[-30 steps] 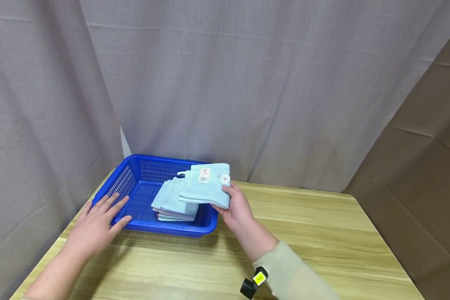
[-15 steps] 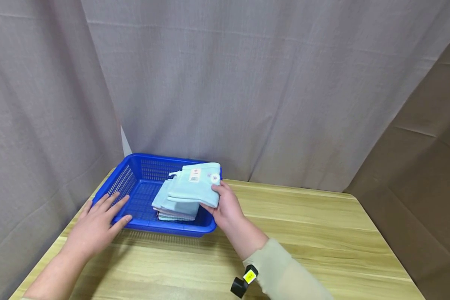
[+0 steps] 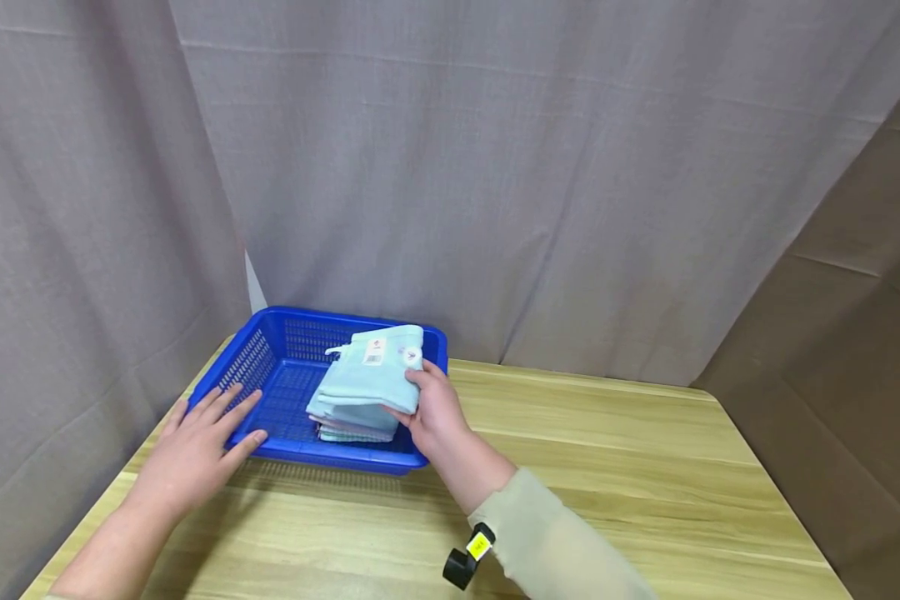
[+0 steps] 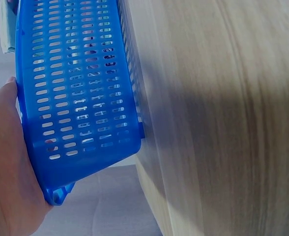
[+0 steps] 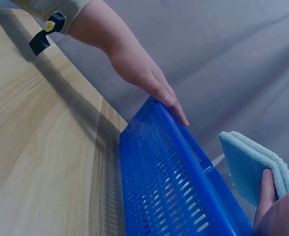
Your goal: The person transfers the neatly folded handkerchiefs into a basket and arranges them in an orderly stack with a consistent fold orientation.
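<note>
My right hand (image 3: 438, 408) pinches a folded light-blue towel (image 3: 367, 379) by its right edge, thumb on top and fingers beneath. A white barcode label, a round sticker and a white hanging loop show on the towel. It overlaps a stack of folded towels (image 3: 358, 425), pale blue over pinkish and greenish layers, inside a blue plastic basket (image 3: 322, 455). My left hand (image 3: 195, 454) rests over the basket's near left corner, fingers spread. In the right wrist view the held towel (image 5: 252, 169) shows above the basket's rim.
The basket stands on a wooden table (image 3: 645, 483) near its left edge. Grey cloth (image 3: 495, 167) hangs behind and to the left, and a brown panel (image 3: 847, 333) rises at the right. A black wrist camera (image 3: 465, 562) is strapped to my right sleeve.
My right hand has moved left with the towel, from beside the stack's right part to over the stack. The left hand and the basket have stayed in place.
</note>
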The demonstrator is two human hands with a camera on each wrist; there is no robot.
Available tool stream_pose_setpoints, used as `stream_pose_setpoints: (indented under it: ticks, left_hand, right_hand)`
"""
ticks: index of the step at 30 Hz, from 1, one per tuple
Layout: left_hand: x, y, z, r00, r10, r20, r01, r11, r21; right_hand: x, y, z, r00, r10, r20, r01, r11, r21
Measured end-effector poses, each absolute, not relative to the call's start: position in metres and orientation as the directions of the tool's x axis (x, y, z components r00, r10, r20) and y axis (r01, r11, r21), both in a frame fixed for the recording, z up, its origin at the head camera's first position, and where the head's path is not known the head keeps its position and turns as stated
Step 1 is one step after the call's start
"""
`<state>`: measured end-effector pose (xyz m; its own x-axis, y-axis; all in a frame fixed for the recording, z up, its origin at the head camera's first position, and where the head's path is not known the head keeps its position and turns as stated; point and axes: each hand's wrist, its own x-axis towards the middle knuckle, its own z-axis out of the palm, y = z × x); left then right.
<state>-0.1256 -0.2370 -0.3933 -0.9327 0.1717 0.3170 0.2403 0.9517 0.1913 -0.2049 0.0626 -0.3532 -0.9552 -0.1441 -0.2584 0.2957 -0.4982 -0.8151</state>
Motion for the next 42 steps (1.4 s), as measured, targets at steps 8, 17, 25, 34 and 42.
stream_pose_setpoints:
  ticks: [8,17,25,34,42]
  left_hand:
    - [-0.125,-0.236,-0.393,-0.928,0.178,0.328,0.249,0.95,0.188]
    - [-0.125,-0.237,-0.394,-0.927,0.18,0.33,0.249,0.951,0.183]
    - [-0.124,-0.237,-0.392,-0.925,0.178,0.335,0.249,0.951,0.183]
    - [-0.124,-0.237,-0.39,-0.921,0.179,0.345,0.254,0.95,0.183]
    - [-0.124,-0.237,-0.391,-0.922,0.182,0.341,0.257,0.948,0.188]
  right_hand:
    - [-0.208,0.056,-0.355,-0.961,-0.126,-0.247,0.277,-0.486,-0.829]
    - [-0.213,0.044,-0.355,-0.963,-0.083,-0.257,0.266,-0.472,-0.841]
    - [-0.22,0.036,-0.354,-0.961,-0.043,-0.271,0.264,-0.415,-0.87]
    - [-0.225,0.031,-0.362,-0.958,-0.008,-0.287,0.27,-0.368,-0.89]
    - [-0.229,0.031,-0.37,-0.954,-0.001,-0.3,0.282,-0.338,-0.898]
